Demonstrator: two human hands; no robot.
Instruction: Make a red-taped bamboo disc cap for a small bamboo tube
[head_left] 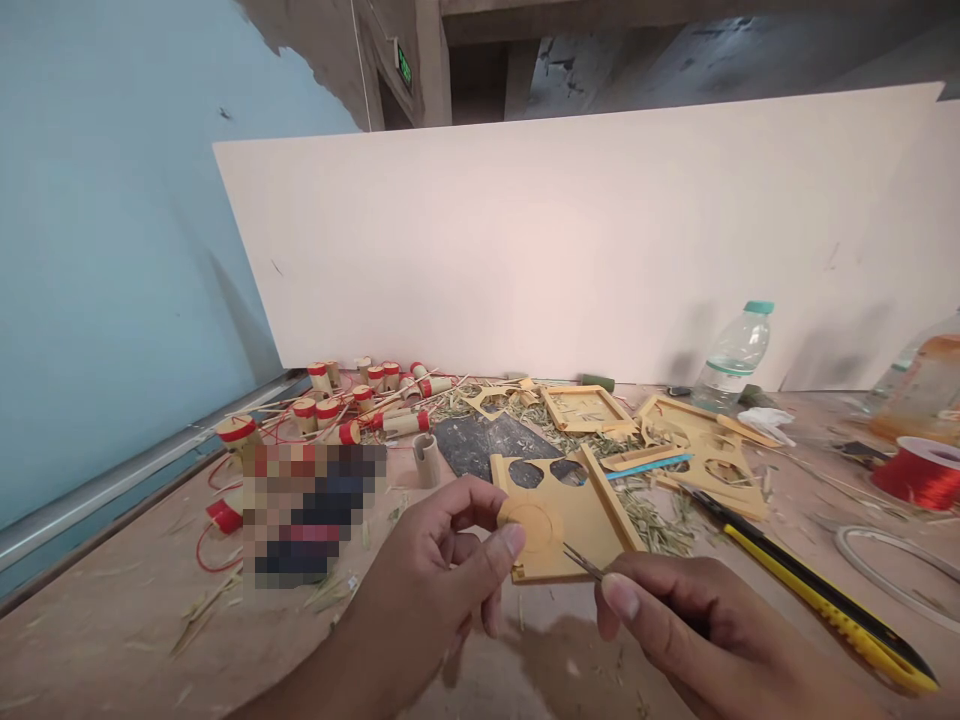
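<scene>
My left hand (pixel 450 560) is closed on the left edge of a tan, sheet-like panel (pixel 579 510), its thumb on the top face. The panel has raised strips along its sides and two round holes near its far edge. A circle outline (pixel 534 526) shows on its near left part, beside my thumb. My right hand (pixel 690 610) pinches a thin two-pronged metal tool (pixel 585 563), whose points reach to the panel just right of that circle. I cannot tell if the points touch it. A dark slab (pixel 487 445) lies behind the panel.
Several red-topped bamboo cylinders (pixel 328 411) with cords crowd the left. A yellow-and-black utility knife (pixel 832 605) lies right, near a red thread spool (pixel 919 475). Behind are a cut panel (pixel 720 450), a frame (pixel 585 408), shavings (pixel 660 525) and a plastic bottle (pixel 739 355) before a white board (pixel 525 250).
</scene>
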